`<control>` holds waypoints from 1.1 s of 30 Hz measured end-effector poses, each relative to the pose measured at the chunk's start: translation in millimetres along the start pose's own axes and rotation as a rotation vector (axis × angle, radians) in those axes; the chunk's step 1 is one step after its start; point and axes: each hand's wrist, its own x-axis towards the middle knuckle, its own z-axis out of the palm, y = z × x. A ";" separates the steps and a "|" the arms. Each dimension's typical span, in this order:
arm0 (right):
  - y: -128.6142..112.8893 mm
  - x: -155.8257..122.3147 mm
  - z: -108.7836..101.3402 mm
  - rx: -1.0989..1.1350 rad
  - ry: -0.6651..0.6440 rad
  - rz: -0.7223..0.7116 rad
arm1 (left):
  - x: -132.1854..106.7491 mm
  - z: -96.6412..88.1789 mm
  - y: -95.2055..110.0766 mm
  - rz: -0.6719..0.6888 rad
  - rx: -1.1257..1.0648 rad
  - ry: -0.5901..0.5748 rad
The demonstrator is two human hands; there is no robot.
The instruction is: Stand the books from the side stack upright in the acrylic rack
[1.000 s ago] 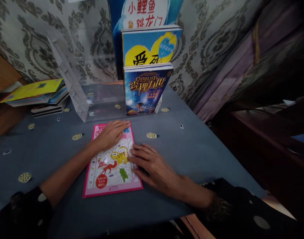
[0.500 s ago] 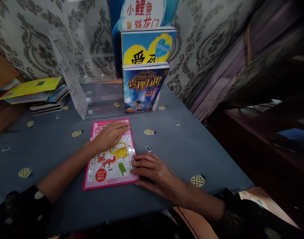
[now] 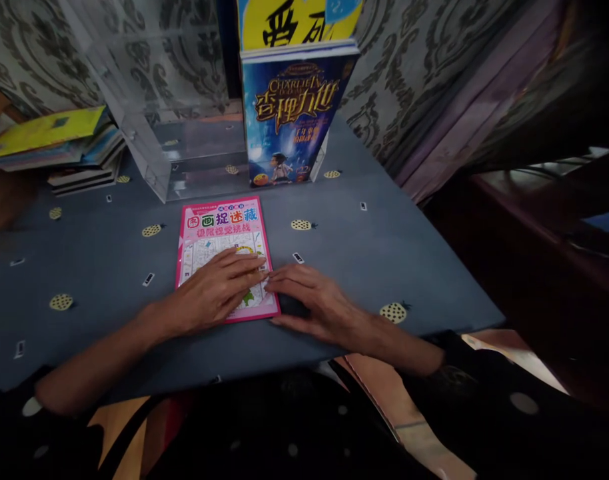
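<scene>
A closed picture book with a pink cover [image 3: 219, 217] lies flat on the table in front of me, its coloured title at the far end. My left hand [image 3: 222, 285] rests flat across the lower half of the cover, fingers stretched out toward the right edge, and hides most of the drawings. At that right edge my right hand [image 3: 317, 300] lies on the table with fingers extended and the thumb apart. Its fingertips touch the book's side and nearly meet those of my left hand.
Behind the book stands a clear acrylic rack [image 3: 157, 170] holding upright books, a blue one [image 3: 294, 127] foremost and a yellow one [image 3: 304, 23] behind. A pile of books [image 3: 79, 143] lies at the left. Grey-blue cloth [image 3: 354, 260] covers the table. A curtain [image 3: 434, 140] hangs at the right.
My left hand has slid from the top of the cover to its lower part, uncovering the title. My right hand stays by the right edge. The view has tilted downward.
</scene>
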 end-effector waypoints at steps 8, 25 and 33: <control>-3.8 -1.3 -3.6 0.096 0.083 0.129 | -11.0 -3.5 28.4 -0.005 0.008 -0.029; -4.4 -24.3 -5.9 -0.236 -0.132 -0.049 | -29.6 13.4 74.4 -0.030 0.360 -0.032; 1.2 -24.8 -3.6 -0.295 -0.163 -0.075 | -67.4 -4.8 77.1 -0.140 0.449 -0.009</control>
